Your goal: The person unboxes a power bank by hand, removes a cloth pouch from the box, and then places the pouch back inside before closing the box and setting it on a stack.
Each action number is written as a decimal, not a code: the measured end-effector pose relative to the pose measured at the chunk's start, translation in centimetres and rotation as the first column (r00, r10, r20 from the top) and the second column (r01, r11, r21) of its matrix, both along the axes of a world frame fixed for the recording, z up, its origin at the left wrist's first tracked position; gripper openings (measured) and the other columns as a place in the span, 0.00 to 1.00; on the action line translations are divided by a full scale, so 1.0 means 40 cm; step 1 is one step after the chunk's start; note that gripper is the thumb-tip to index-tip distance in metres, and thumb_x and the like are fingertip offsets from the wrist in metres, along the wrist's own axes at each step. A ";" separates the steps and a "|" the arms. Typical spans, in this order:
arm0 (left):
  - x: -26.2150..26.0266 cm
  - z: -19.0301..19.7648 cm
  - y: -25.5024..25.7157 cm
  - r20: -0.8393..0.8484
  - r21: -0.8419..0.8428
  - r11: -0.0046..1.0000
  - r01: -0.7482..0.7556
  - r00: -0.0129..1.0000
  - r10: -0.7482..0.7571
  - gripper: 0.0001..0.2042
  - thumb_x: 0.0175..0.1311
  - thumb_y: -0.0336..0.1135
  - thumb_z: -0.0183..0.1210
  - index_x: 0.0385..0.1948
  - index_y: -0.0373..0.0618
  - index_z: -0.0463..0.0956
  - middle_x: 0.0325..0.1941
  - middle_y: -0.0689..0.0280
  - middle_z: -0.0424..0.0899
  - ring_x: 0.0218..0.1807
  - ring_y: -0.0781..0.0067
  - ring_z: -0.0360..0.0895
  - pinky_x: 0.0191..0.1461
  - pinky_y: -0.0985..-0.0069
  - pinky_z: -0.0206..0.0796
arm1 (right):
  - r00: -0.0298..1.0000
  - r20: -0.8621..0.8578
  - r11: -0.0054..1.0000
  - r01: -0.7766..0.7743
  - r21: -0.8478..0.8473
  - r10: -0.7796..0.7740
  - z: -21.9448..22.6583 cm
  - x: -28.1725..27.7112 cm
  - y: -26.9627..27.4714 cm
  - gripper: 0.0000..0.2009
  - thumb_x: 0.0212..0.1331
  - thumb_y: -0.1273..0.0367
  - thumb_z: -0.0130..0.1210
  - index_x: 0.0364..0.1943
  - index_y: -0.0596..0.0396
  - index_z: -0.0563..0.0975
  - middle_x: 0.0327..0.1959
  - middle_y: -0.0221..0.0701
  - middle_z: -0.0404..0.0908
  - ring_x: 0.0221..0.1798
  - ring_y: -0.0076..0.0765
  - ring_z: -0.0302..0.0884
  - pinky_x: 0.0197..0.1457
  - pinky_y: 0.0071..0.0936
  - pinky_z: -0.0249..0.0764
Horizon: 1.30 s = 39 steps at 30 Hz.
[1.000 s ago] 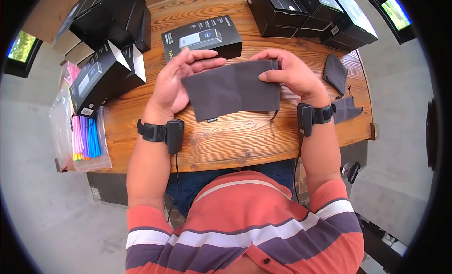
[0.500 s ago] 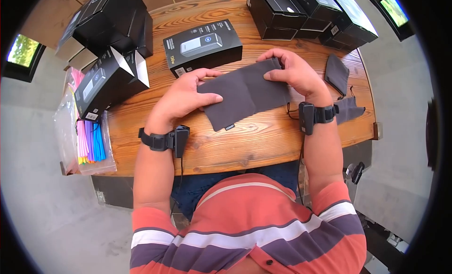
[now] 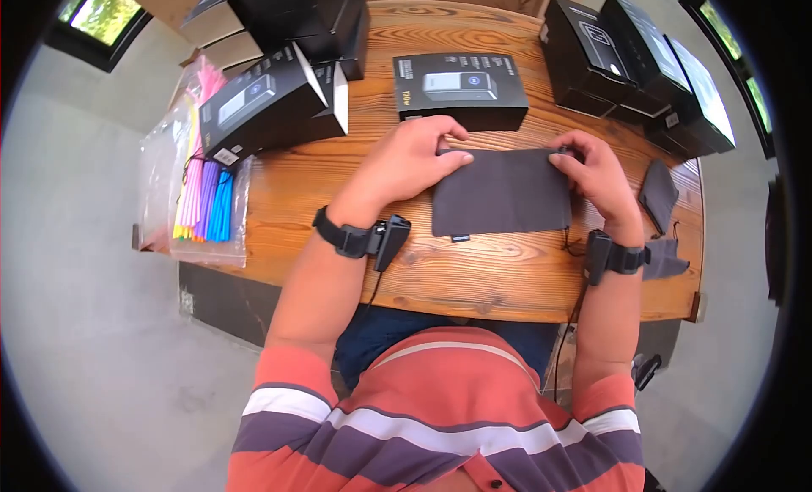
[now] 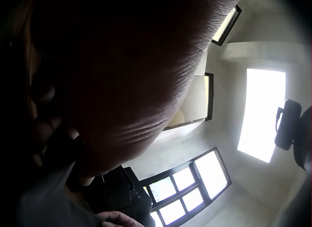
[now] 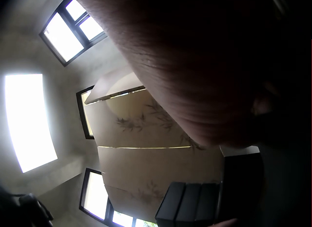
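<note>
The gray cloth pouch [image 3: 503, 192], slanted half a second ago, now sits square before me, just on my side of the black box [image 3: 461, 90] on the table [image 3: 440, 276]. My left hand [image 3: 412, 160] pinches its upper left corner, my right hand [image 3: 602, 177] the upper right, so I judge it spread evenly and under control.

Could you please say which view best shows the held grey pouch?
The head view, where the grey pouch appears clear and nearly whole. Left wrist probably shows a dim part; right wrist is too dark to tell.
</note>
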<state>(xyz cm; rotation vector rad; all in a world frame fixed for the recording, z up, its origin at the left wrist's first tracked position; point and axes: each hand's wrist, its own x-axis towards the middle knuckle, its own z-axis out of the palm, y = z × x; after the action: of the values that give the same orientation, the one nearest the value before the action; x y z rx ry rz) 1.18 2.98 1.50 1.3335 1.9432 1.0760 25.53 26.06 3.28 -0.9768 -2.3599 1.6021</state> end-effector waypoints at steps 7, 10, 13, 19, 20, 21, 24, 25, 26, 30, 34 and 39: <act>0.011 0.001 0.013 0.108 0.191 0.970 -0.150 0.986 0.131 0.11 0.74 0.33 0.72 0.51 0.38 0.89 0.36 0.69 0.90 0.39 0.81 0.83 0.44 0.77 0.78 | 0.998 -0.069 1.000 0.009 -0.003 -0.009 -0.026 0.001 0.011 0.09 0.67 0.73 0.70 0.49 0.57 0.85 0.33 0.17 0.78 0.35 0.13 0.73 0.39 0.18 0.70; 0.017 -0.009 0.020 0.094 0.259 0.946 -0.193 0.980 0.175 0.10 0.73 0.34 0.72 0.49 0.39 0.90 0.37 0.68 0.90 0.39 0.81 0.84 0.44 0.77 0.78 | 0.999 -0.045 1.000 0.009 -0.010 -0.010 -0.023 0.001 0.010 0.09 0.67 0.74 0.70 0.48 0.56 0.85 0.33 0.16 0.78 0.35 0.14 0.73 0.38 0.18 0.70; 0.025 -0.004 0.019 0.117 0.295 0.931 -0.214 0.975 0.187 0.09 0.74 0.36 0.73 0.45 0.40 0.90 0.33 0.69 0.90 0.35 0.82 0.83 0.40 0.78 0.76 | 0.999 -0.039 1.000 0.023 0.004 -0.023 -0.017 -0.005 0.000 0.08 0.67 0.74 0.71 0.47 0.56 0.85 0.33 0.16 0.78 0.35 0.13 0.73 0.38 0.18 0.70; 0.040 -0.023 0.026 0.114 0.409 0.884 -0.228 0.973 0.199 0.11 0.76 0.38 0.73 0.39 0.39 0.89 0.28 0.70 0.88 0.30 0.84 0.79 0.35 0.79 0.71 | 0.993 -0.068 0.980 0.107 0.170 -0.097 -0.058 -0.003 0.035 0.07 0.69 0.70 0.71 0.41 0.58 0.84 0.31 0.20 0.81 0.35 0.17 0.75 0.40 0.21 0.72; 0.043 -0.029 0.029 0.090 0.458 0.853 -0.250 0.968 0.235 0.11 0.76 0.38 0.73 0.37 0.39 0.89 0.27 0.70 0.87 0.29 0.84 0.78 0.34 0.79 0.70 | 0.993 -0.063 0.966 0.116 0.230 -0.104 -0.061 -0.002 0.039 0.08 0.70 0.69 0.71 0.39 0.59 0.84 0.31 0.22 0.82 0.35 0.19 0.76 0.40 0.23 0.73; 0.042 -0.032 0.033 0.063 0.511 0.819 -0.262 0.961 0.268 0.11 0.76 0.37 0.73 0.35 0.40 0.88 0.27 0.70 0.86 0.29 0.84 0.77 0.33 0.79 0.70 | 0.991 -0.076 0.964 0.124 0.234 -0.109 -0.067 -0.003 0.042 0.08 0.70 0.69 0.71 0.39 0.59 0.84 0.31 0.22 0.82 0.35 0.19 0.76 0.40 0.23 0.73; 0.042 -0.033 0.030 0.033 0.568 0.782 -0.255 0.957 0.288 0.11 0.76 0.35 0.73 0.33 0.40 0.87 0.26 0.69 0.86 0.28 0.84 0.77 0.33 0.78 0.69 | 0.989 -0.106 0.916 0.136 0.378 -0.103 -0.074 0.001 0.041 0.12 0.71 0.67 0.72 0.35 0.61 0.82 0.31 0.28 0.81 0.35 0.24 0.77 0.41 0.29 0.75; 0.044 -0.032 0.031 0.048 0.591 0.765 -0.257 0.957 0.285 0.10 0.76 0.34 0.73 0.33 0.40 0.87 0.26 0.69 0.86 0.28 0.83 0.77 0.32 0.78 0.68 | 0.987 -0.130 0.885 0.141 0.445 -0.092 -0.072 -0.001 0.032 0.13 0.71 0.66 0.72 0.35 0.62 0.81 0.32 0.29 0.81 0.35 0.25 0.78 0.41 0.30 0.75; 0.043 -0.031 0.031 0.039 0.599 0.763 -0.244 0.960 0.276 0.10 0.76 0.34 0.73 0.33 0.40 0.87 0.26 0.69 0.86 0.28 0.83 0.77 0.32 0.78 0.68 | 0.985 -0.151 0.849 0.147 0.508 -0.080 -0.066 -0.005 0.021 0.15 0.71 0.65 0.72 0.34 0.62 0.80 0.33 0.31 0.80 0.35 0.26 0.78 0.42 0.31 0.75; 0.043 -0.038 0.036 0.022 0.658 0.717 -0.231 0.957 0.289 0.09 0.77 0.33 0.72 0.35 0.40 0.87 0.26 0.69 0.85 0.29 0.82 0.77 0.33 0.78 0.68 | 0.985 -0.150 0.777 0.158 0.609 -0.082 -0.055 -0.008 0.002 0.15 0.70 0.65 0.72 0.32 0.63 0.81 0.36 0.38 0.79 0.36 0.40 0.79 0.43 0.37 0.76; 0.043 -0.046 0.031 0.070 0.633 0.730 -0.258 0.958 0.278 0.09 0.79 0.33 0.71 0.37 0.39 0.87 0.29 0.71 0.86 0.31 0.83 0.78 0.36 0.79 0.70 | 0.996 -0.076 0.736 0.078 0.673 -0.036 -0.038 -0.009 -0.011 0.16 0.66 0.63 0.74 0.32 0.63 0.82 0.38 0.44 0.80 0.46 0.54 0.79 0.51 0.45 0.76; 0.041 -0.076 0.032 0.186 0.588 0.759 -0.278 0.960 0.208 0.08 0.82 0.32 0.67 0.40 0.39 0.87 0.31 0.72 0.87 0.34 0.86 0.80 0.38 0.82 0.71 | 0.999 -0.051 0.708 0.043 0.705 -0.009 -0.030 0.012 -0.013 0.15 0.61 0.63 0.76 0.31 0.61 0.83 0.40 0.43 0.82 0.52 0.57 0.80 0.56 0.48 0.77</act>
<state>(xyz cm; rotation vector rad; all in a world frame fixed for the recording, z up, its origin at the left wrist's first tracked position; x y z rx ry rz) 2.82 4.26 -1.52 1.3016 1.7813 1.9968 26.00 25.55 2.06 -0.7632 -2.5581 0.5518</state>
